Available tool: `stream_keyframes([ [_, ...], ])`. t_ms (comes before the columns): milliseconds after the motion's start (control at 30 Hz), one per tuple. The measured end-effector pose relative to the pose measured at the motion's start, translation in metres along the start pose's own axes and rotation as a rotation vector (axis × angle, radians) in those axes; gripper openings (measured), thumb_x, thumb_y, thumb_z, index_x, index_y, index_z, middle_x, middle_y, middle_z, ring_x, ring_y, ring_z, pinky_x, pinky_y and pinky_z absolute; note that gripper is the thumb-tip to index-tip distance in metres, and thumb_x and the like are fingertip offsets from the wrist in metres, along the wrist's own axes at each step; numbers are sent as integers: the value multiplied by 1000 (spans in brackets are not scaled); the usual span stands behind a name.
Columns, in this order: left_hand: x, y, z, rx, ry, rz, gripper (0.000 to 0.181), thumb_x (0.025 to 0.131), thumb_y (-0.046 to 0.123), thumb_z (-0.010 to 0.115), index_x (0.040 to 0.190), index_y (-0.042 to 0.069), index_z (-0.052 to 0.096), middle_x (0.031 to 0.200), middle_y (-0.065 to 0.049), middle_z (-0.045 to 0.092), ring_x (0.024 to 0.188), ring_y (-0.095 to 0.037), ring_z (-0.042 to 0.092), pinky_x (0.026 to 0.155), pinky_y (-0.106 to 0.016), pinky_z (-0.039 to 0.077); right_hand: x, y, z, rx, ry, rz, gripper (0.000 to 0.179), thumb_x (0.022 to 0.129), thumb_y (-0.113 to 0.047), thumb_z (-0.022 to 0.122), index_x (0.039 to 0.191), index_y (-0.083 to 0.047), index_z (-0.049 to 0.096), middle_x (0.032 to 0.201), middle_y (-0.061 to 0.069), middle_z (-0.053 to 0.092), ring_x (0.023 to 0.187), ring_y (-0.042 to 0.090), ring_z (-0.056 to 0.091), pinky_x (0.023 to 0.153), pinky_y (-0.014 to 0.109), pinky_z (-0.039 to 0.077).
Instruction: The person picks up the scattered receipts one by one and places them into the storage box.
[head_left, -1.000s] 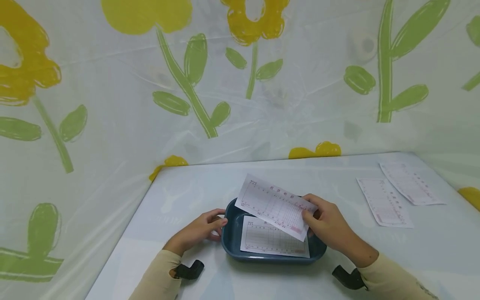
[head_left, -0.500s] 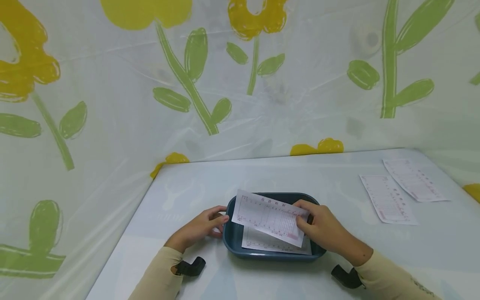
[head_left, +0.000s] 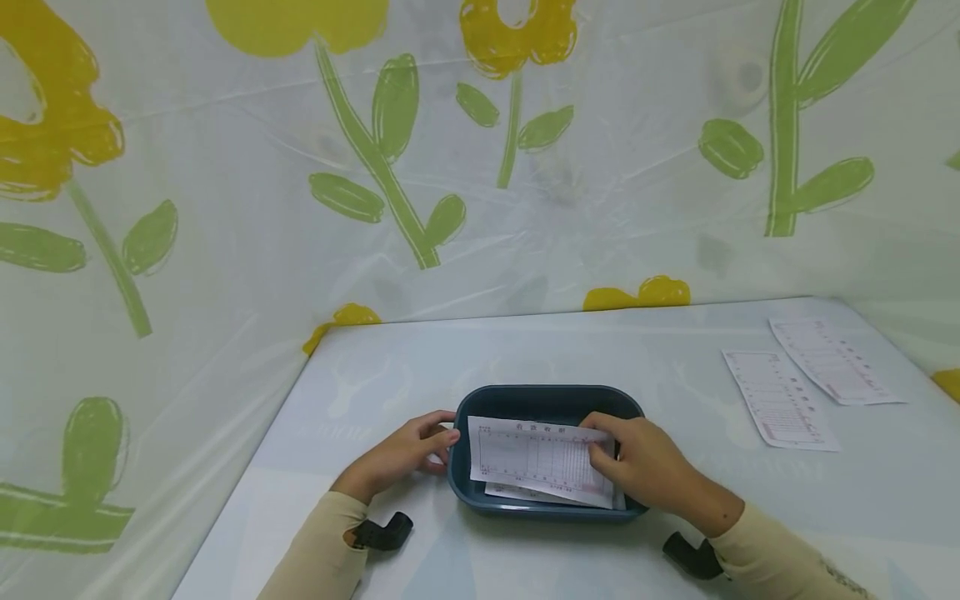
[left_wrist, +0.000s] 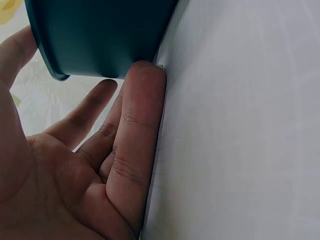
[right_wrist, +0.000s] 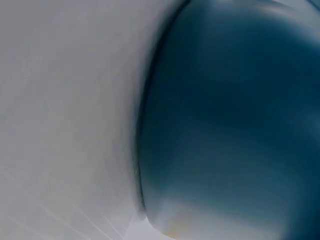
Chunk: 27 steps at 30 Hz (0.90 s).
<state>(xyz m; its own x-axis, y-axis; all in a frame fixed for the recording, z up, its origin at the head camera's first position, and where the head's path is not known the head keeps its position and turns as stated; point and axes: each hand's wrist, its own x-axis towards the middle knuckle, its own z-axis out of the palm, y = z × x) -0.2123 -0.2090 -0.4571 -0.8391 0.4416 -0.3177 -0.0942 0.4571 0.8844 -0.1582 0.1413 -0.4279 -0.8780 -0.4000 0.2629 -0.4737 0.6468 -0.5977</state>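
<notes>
In the head view my right hand (head_left: 648, 467) pinches the right end of a printed paper receipt (head_left: 528, 458), thumb on top. The receipt lies low inside a dark blue plastic tub (head_left: 551, 392), over another receipt (head_left: 517, 493) whose lower edge peeks out. At the tub's left end is my left hand (head_left: 401, 457). The left wrist view has its thumb at the tub's rim and its fairly straight fingers (left_wrist: 137, 120) against the table beside the tub wall (left_wrist: 95, 40). The right wrist view holds only the tub's outer wall (right_wrist: 235, 115); the right hand is out of that view.
Two more receipts, one nearer (head_left: 780, 400) and one farther (head_left: 832, 362), lie on the white table (head_left: 405, 358) at the right. A flower-printed sheet (head_left: 600, 217) hangs behind the table. A black wrist mount (head_left: 384, 532) juts from the left sleeve.
My right hand has lowered the receipt into the tub, levelling it over the other one. The left hand has stayed at the tub's left end. The head view has shifted slightly.
</notes>
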Motion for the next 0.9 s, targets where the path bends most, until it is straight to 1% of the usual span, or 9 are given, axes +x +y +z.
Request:
stream_keyframes([
  [100,0,0,0,-1,-3,4,62,98,49,58,147,12,45,119,-11,64,93,-19,64,89,-41,59,-1,0,1,-23,-7,-1,14,89,-8,65,98,-18,68,58,-17,46,42,-4,31,41,15,23],
  [167,0,1,1,1,-2,3,62,98,49,58,147,12,45,119,-11,64,93,-19,64,89,-41,59,-1,0,1,-39,-11,0,12,91,-9,65,97,-19,68,58,-17,46,42,-5,31,41,15,22],
  [300,-1,2,0,6,8,-4,63,98,49,58,147,13,45,118,-10,64,93,-20,64,89,-41,59,0,-2,2,-72,-28,12,9,93,-13,66,97,-20,68,63,-16,54,43,-4,33,41,16,23],
  [400,-1,2,0,10,13,-7,63,98,49,58,147,12,45,117,-11,64,93,-19,64,89,-41,59,1,-5,1,-94,-45,28,7,93,-15,66,97,-20,69,71,-13,64,43,-3,36,41,17,23],
  [500,-1,1,-1,16,15,-13,64,98,50,58,148,12,44,115,-11,64,92,-19,64,89,-40,59,2,-7,1,-115,-57,40,7,93,-16,66,97,-19,70,78,-10,69,43,-3,39,41,17,24],
  [700,0,1,0,20,20,-20,64,98,51,57,147,12,45,115,-11,64,93,-19,64,89,-40,59,3,-7,3,-167,-81,61,6,92,-18,67,97,-20,70,82,-9,72,48,-3,43,42,18,25],
  [900,0,1,1,25,28,-31,65,97,52,58,147,13,45,116,-10,64,93,-19,64,90,-41,59,4,-7,6,-258,-118,72,6,91,-21,69,98,-21,71,86,-10,73,58,0,47,50,18,34],
])
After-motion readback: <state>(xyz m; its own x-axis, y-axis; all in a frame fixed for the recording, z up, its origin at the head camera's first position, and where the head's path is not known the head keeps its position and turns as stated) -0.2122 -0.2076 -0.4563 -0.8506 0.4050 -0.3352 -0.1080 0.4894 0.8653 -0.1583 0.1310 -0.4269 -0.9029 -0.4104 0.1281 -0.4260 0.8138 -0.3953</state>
